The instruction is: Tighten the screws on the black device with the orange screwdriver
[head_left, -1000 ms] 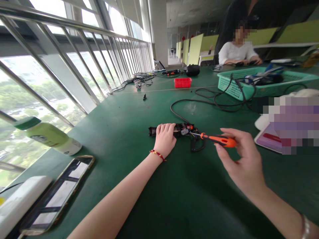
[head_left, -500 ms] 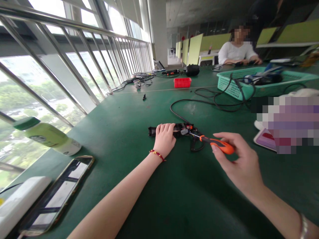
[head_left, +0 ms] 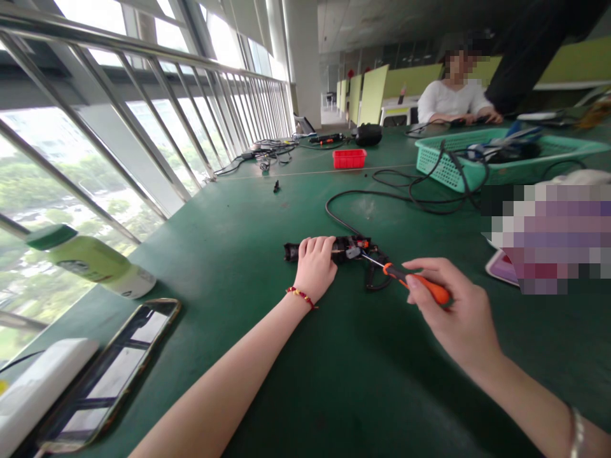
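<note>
My left hand (head_left: 317,264) is closed over a black corded power tool (head_left: 344,247), holding it down on the green table (head_left: 229,254). The tool's right end shows red and grey inner parts, with a cable running off it. In my right hand (head_left: 458,305) is a screwdriver (head_left: 417,284) with an orange and black handle, gripped between thumb and fingers. Its thin metal shaft slants up to the left, and the tip meets the tool's right end. Exactly what the tip touches is too small to make out.
A red tray (head_left: 349,159) stands beyond the tool. To the right, a teal basket (head_left: 458,172) holds tools and cables. A phone (head_left: 114,375) and a green-capped bottle (head_left: 90,261) lie at left. A small black piece (head_left: 276,186) lies farther back. A person (head_left: 453,102) sits across the table.
My right hand and the screwdriver handle have dipped slightly, and the fingers have shifted on the handle. My left hand and the tool stay put. A dark-clothed figure behind has moved.
</note>
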A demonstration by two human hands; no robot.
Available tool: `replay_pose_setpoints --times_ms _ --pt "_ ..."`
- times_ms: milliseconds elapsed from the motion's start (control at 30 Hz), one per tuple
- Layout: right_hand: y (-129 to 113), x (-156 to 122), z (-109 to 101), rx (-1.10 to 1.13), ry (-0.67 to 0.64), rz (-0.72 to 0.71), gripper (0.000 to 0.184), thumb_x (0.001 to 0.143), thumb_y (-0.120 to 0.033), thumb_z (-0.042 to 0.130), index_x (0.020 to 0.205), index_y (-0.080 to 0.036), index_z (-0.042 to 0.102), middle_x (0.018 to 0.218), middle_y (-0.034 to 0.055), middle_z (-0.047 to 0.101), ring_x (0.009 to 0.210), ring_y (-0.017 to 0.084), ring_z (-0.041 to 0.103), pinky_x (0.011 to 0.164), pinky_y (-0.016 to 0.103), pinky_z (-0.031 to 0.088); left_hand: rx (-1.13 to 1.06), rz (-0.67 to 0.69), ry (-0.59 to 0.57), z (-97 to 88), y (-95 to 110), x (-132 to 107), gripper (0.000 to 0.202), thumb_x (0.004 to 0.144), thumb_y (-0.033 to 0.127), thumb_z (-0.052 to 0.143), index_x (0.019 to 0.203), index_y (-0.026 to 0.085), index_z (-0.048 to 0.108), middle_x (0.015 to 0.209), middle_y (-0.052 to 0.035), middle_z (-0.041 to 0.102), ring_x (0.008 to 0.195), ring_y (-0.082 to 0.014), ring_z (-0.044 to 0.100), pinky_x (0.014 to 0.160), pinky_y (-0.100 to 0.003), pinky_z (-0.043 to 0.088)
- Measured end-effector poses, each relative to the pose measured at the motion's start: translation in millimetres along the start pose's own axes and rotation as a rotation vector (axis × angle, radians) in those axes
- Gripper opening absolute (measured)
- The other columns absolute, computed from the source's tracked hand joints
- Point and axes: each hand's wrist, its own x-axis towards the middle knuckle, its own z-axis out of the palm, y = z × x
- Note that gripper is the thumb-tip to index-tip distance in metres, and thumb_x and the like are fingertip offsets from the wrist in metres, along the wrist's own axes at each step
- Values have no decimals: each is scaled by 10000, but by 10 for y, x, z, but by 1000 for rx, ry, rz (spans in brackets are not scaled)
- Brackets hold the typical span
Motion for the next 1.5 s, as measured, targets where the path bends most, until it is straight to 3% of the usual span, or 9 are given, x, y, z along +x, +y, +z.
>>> replay_pose_setpoints --times_ms 133,233,367,433,633,800,1033,1300,1500 --pt "19 3 18 -3 141 -67 290 826 -312 589 1092 -201 559 929 56 626 837 185 635 746 313 513 0 2 6 17 -10 1 442 785 113 452 1223 141 499 1181 -87 584 1121 -250 470 1067 -409 289" --pt "23 3 19 15 161 -64 359 809 -309 609 1140 -191 536 913 56 621 833 189 632 754 320 512 0 3 12 30 -18 2 444 783 113 457 1224 144 498 1185 -86 582 1126 -249 468 1071 -412 284" --pt "-20 7 -14 14 -20 6 198 854 -342 547 980 -198 600 654 -11 604 561 131 590 547 251 466 -7 -1 -3 12 -11 1 441 784 111 460 1223 143 497 1186 -82 584 1119 -248 472 1068 -408 289" --pt "-46 19 -31 8 -95 -5 202 870 -354 517 936 -199 630 637 -9 615 558 130 595 554 251 465 -6 -3 -6 -3 -5 -1 442 782 107 459 1222 139 497 1189 -80 584 1119 -247 473 1071 -405 284" --pt "-90 21 2 -82 -321 -36 260 891 -378 468 1013 -206 619 935 44 674 825 181 634 762 331 498 3 -11 -3 -5 -9 -9 451 781 122 472 1231 158 483 1191 -78 580 1120 -243 479 1056 -404 300" --pt "-80 -33 93 -179 -553 -51 338 824 -378 569 1118 -213 569 1050 61 622 941 213 593 842 389 492 44 -29 -23 -21 -9 -23 431 815 163 488 1245 143 475 1203 -86 579 1115 -246 487 1025 -400 332" --pt "-58 21 56 -185 -600 -94 313 830 -335 557 1114 -207 584 1046 68 633 923 213 600 843 394 499 201 -82 -172 -302 21 -70 355 889 214 480 1239 150 481 1144 -109 611 1049 -254 558 895 -398 421" --pt "-78 -8 65 -107 -653 -111 346 867 -369 529 1164 -210 606 1056 73 649 970 217 609 885 423 499 266 -437 -277 -773 -485 -299 370 872 313 487 1203 147 492 1128 -126 633 1045 -286 596 804 -378 476" --pt "-23 -12 95 -109 -641 -117 323 848 -357 556 1133 -226 632 1060 83 656 1003 238 614 886 449 506 363 -728 -145 -984 -931 -465 352 848 313 457 1122 111 544 1112 -185 594 1026 -339 584 714 -406 498"
